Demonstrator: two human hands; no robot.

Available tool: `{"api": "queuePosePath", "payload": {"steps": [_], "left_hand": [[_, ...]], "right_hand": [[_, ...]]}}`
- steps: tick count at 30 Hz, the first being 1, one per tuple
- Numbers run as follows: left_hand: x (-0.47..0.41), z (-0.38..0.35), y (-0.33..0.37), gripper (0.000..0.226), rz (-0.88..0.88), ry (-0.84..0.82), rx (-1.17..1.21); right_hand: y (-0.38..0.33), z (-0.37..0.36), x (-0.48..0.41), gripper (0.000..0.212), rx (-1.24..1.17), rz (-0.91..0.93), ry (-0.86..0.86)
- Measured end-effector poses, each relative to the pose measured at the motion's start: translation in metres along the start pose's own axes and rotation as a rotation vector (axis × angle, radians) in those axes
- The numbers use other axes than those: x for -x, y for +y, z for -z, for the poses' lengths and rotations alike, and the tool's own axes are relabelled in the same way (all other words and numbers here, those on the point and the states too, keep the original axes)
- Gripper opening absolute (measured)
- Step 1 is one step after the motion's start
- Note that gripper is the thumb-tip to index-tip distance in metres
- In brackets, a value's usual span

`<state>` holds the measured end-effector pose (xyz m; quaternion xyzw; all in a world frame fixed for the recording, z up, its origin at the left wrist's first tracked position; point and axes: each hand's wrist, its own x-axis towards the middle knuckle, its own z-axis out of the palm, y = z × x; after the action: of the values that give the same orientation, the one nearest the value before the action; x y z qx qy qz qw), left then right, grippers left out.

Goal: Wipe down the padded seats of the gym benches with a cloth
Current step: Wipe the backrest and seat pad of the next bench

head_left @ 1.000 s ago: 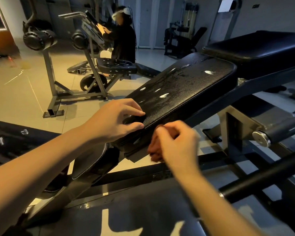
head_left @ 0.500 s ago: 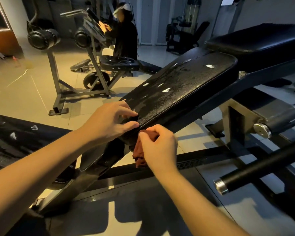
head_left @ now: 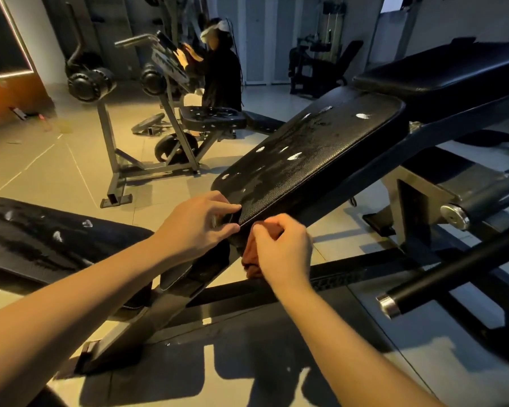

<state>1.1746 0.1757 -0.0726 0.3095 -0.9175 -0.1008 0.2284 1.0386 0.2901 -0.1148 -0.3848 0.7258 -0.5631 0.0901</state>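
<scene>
A pale tiled floor (head_left: 56, 171) spreads across the room. On it, to the left, stands a grey steel-framed exercise machine (head_left: 108, 136) with black round roller pads. Just behind it a person in dark clothing (head_left: 222, 74) wears a white headset. A dark weight machine (head_left: 315, 71) sits near the back wall, beside pale doors (head_left: 262, 39). An orange wall panel (head_left: 9, 98) shows at far left.

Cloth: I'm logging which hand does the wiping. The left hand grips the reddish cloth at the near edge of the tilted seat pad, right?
Not quite. The head view shows the right hand gripping the reddish cloth at the near edge of the tilted seat pad. The left hand holds the pad's end instead.
</scene>
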Motion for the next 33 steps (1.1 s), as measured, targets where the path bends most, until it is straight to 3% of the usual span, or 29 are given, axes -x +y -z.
{"api": "queuePosePath", "payload": {"steps": [5,8,11,16,21,26,30,33], "left_hand": [[0.008,-0.005,-0.012,0.047,-0.036,0.015,0.022],[0.009,-0.009,-0.014,0.046,-0.040,0.051,0.065],[0.009,-0.013,-0.016,0.044,-0.032,0.059,0.129],[0.005,-0.014,-0.023,0.042,-0.027,0.051,0.217],[0.005,-0.016,-0.029,0.040,-0.054,0.051,0.251],[0.004,-0.018,-0.034,0.042,-0.073,0.050,0.259],[0.004,-0.019,-0.034,0.042,-0.074,0.064,0.253],[0.005,-0.018,-0.035,0.042,-0.077,0.052,0.247]], "right_hand": [[-0.005,0.008,-0.009,0.007,-0.132,0.021,0.212],[0.004,-0.020,0.013,0.011,-0.238,-0.101,0.159],[0.010,-0.030,0.026,0.010,-0.159,-0.099,0.121],[0.003,0.001,-0.012,0.007,-0.198,-0.006,0.346],[0.009,-0.048,0.031,0.005,-0.123,-0.067,0.165],[0.002,-0.020,0.000,0.005,-0.139,0.023,0.342],[0.011,-0.046,0.028,0.008,-0.036,0.029,0.226],[0.012,-0.035,0.016,0.008,0.042,0.094,0.275]]}}
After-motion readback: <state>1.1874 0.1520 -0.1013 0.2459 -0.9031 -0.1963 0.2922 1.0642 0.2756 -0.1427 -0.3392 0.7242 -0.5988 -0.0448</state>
